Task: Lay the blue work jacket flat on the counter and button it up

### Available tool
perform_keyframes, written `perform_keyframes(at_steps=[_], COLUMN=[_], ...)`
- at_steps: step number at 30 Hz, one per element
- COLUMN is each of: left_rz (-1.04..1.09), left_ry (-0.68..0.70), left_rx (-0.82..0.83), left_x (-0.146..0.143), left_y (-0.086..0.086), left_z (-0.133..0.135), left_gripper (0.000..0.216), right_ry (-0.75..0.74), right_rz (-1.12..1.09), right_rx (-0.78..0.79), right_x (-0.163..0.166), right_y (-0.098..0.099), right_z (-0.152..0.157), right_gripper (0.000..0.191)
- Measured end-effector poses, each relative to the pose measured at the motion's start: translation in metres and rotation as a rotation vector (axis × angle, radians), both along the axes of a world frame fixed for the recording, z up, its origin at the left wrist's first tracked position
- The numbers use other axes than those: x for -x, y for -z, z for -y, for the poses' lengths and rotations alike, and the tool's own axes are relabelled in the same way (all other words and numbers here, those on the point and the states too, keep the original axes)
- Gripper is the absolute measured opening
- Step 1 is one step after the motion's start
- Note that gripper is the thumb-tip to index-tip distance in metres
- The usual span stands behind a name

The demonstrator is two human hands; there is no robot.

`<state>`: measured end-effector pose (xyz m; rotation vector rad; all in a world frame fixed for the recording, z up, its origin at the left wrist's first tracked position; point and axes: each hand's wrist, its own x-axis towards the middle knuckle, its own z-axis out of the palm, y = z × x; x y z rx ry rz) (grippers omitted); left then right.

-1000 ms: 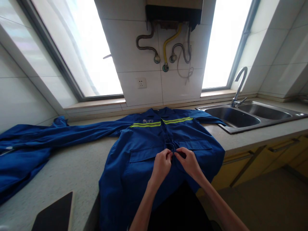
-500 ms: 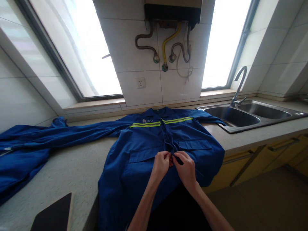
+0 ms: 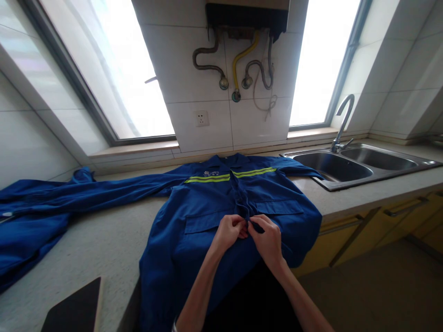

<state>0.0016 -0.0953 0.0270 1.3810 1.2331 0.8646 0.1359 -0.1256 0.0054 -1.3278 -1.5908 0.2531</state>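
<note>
A blue work jacket with a yellow reflective stripe lies face up on the counter, its hem hanging over the front edge. My left hand and my right hand meet at the jacket's front placket, just below the chest pockets. Both hands have fingers pinched on the fabric edges there. The left sleeve stretches far to the left along the counter.
More blue cloth lies at the far left. A double steel sink with a tap sits at the right. A dark flat board lies at the near left. Yellow cabinet fronts run below.
Both hands have stayed at the placket, drawing slightly closer together; the view has shifted a little.
</note>
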Motion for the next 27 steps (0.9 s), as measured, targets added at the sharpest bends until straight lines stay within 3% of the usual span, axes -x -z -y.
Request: perform_keyframes(at_steps=[7,14,19,27], left_rz=[-0.1,0.076,0.073,0.139], left_ry=[-0.081,-0.014,0.032,0.058], left_rx=[-0.149,0.171,0.166,0.203], left_x=[-0.009,-0.004,0.0,0.006], left_y=[0.005,-0.012,-0.015,-0.012], left_z=[0.005,0.003,0.0,-0.002], left_gripper=[0.018,0.034,0.045,0.023], right_ry=[0.037,0.026,-0.022,-0.125], right_rz=[0.018,0.18,0.209,0.191], right_rx=[0.006,-0.182,-0.266,-0.34], right_x=[0.001,0.005,0.003,-0.003], right_y=[0.003,0.01,0.011,0.022], right_z=[0.0,0.001,-0.003,-0.01], right_gripper=[0.016,0.017,0.02,0.019])
